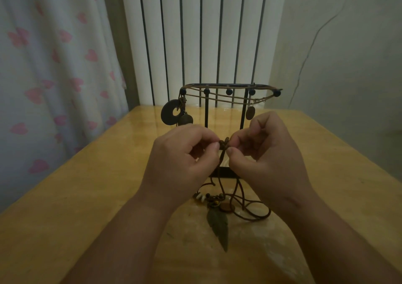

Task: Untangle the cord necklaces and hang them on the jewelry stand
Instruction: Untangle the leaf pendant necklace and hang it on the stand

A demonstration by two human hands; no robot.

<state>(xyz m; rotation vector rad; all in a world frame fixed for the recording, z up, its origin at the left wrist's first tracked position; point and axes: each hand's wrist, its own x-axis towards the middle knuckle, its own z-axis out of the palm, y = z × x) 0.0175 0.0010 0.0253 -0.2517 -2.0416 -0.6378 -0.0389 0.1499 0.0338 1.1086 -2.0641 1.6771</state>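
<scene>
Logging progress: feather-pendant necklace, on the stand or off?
Off. Its feather pendant lies on the table; its cord rises to a knot pinched by the left hand and right hand, in front of the stand.

Glossy yellow wooden table (87, 196) under a black jewelry stand (206, 115) and a leaf-pendant cord necklace (218, 222).

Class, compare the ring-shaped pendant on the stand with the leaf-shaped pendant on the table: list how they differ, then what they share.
The ring-shaped pendant is round with a hole; the leaf-shaped pendant is long and pointed. The ring-shaped pendant hangs at the left end of the jewelry stand; the leaf-shaped pendant lies flat on the table. Both are dark and strung on brown cord.
</scene>
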